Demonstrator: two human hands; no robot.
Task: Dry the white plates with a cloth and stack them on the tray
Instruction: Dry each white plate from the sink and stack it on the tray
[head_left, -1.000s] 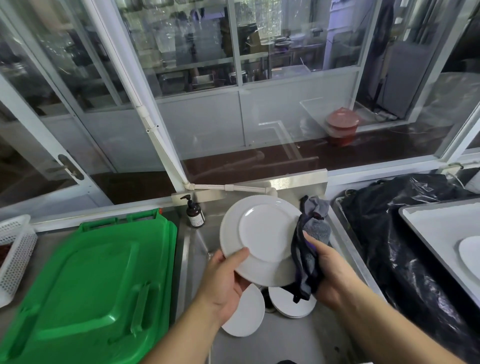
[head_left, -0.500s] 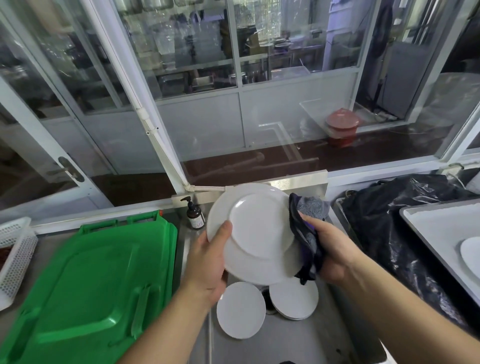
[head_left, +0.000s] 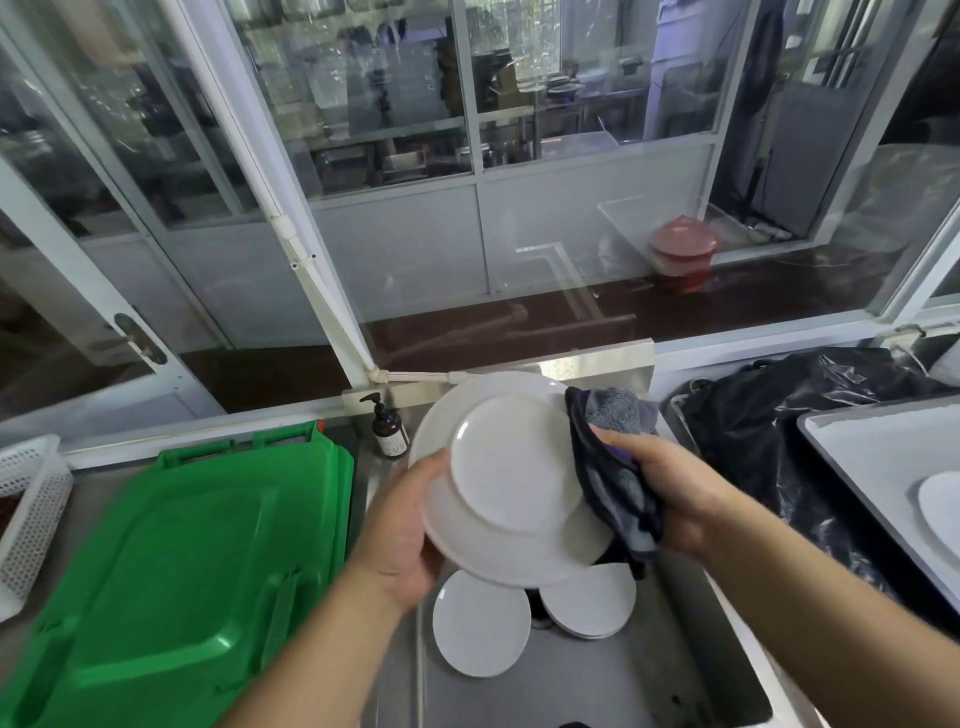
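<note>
I see my left hand (head_left: 402, 525) gripping the left rim of a white plate (head_left: 506, 475), held above the sink (head_left: 597, 686) with its underside tilted toward me. The plate is round, so no long axis shows. My right hand (head_left: 670, 493) clutches a dark cloth (head_left: 613, 467) against the plate's right edge. More plates (head_left: 480, 623) lie in the sink below. The tray (head_left: 878, 457) sits at right.

Daylight thru glass panes (head_left: 395, 104), reflections/glare; wide-angle bending at edges; slight motion blur.

Steel sink (head_left: 675, 691): white plates (head_left: 480, 623).
</note>
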